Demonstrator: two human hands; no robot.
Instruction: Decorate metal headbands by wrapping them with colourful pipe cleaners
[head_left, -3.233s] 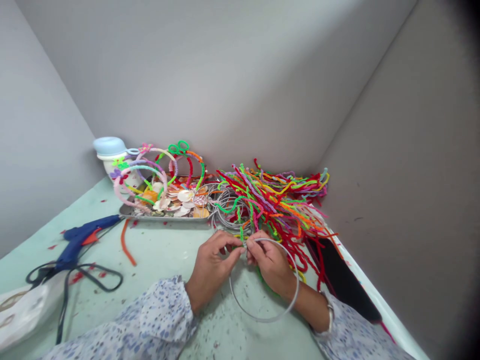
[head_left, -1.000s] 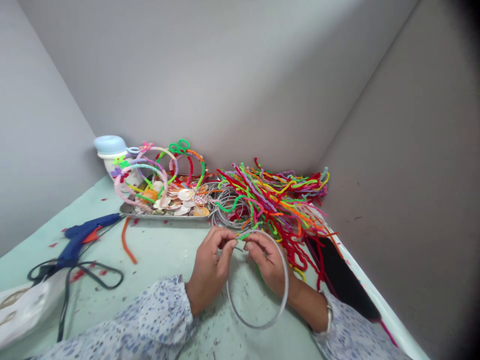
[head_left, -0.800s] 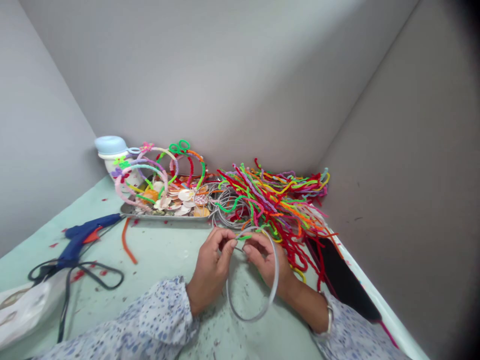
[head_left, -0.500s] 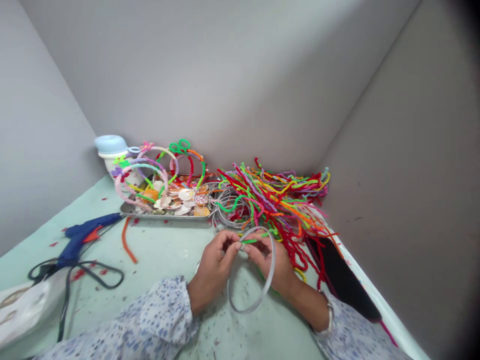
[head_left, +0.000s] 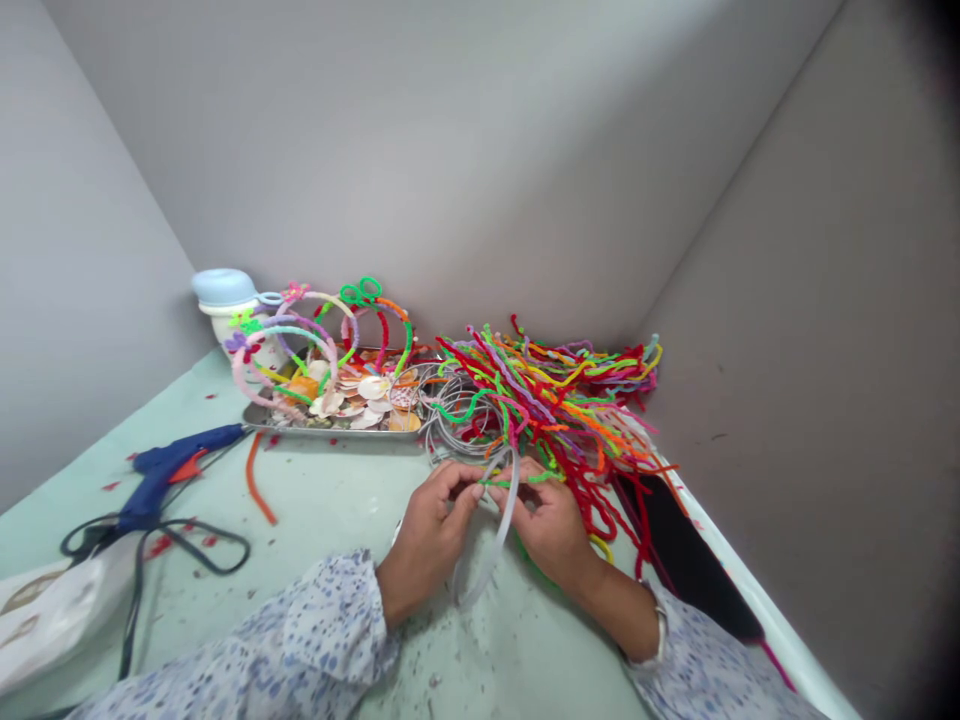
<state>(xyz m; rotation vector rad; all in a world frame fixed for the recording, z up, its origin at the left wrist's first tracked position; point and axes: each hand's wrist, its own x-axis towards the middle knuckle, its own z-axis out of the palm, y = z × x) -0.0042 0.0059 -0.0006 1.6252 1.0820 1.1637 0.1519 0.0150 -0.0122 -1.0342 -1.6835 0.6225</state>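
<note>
A thin grey headband [head_left: 504, 530] hangs as a narrow loop between my hands, above the table. My left hand [head_left: 433, 525] pinches it between thumb and forefinger near its upper end. Against that spot, a green pipe cleaner [head_left: 546, 478] runs across to the right. My right hand [head_left: 551, 525] is closed in a pinch on the pipe cleaner, close to the left fingertips. The band partly covers the right fingers, so their exact contact is hard to see.
Behind my hands lies a big heap of coloured pipe cleaners [head_left: 555, 390] beside several bare wire hoops [head_left: 461, 425]. A metal tray [head_left: 337, 433] holds shells and decorated headbands [head_left: 285, 330]. At left are a blue glue gun [head_left: 161, 470] with its cord, a lidded cup [head_left: 225, 290] and an orange pipe cleaner [head_left: 257, 485].
The headband loop has turned and now appears narrower, more edge-on, and further left. More of the green pipe cleaner shows over the right fingers. Both hands stay nearly in place.
</note>
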